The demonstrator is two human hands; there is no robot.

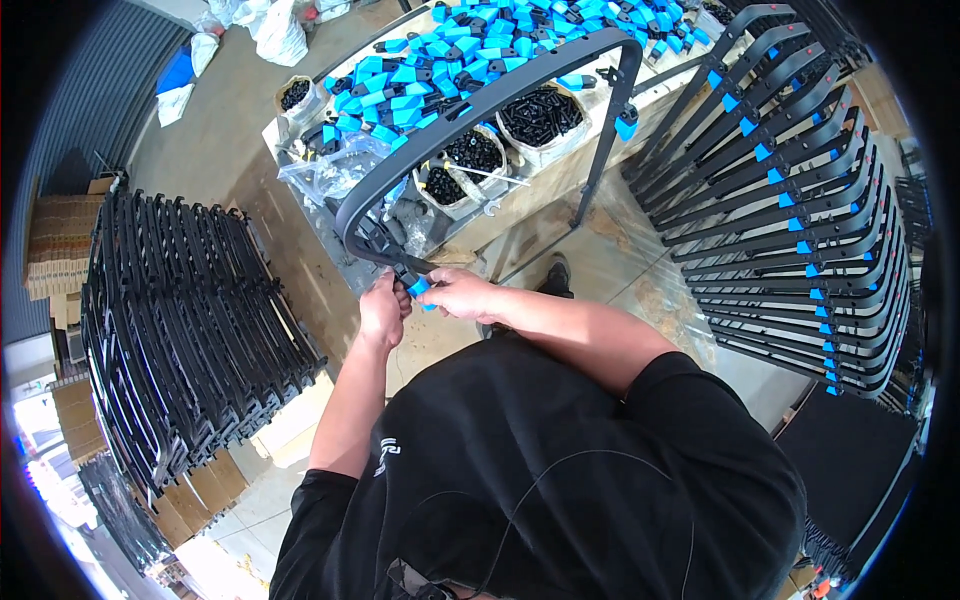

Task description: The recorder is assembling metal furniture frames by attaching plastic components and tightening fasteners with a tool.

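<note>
A bent black tube frame [545,64] rises in front of me and leans across the workbench, one corner close to my hands. My left hand [382,310] is closed around the near end of this frame. Beside it, my right hand [460,293] pinches a small blue plastic piece [420,287] seated at the frame's end. The fingertips partly cover that joint, so I cannot tell how the piece is fastened. A second blue piece [626,129] sits on the frame's far right leg.
Blue-and-black plastic parts [430,75] cover the workbench [465,238]. Bags of black hardware [541,115], a plastic bag [345,172] and a wrench [491,208] lie at its near side. Stacked black frames stand at left [185,330] and right [790,200].
</note>
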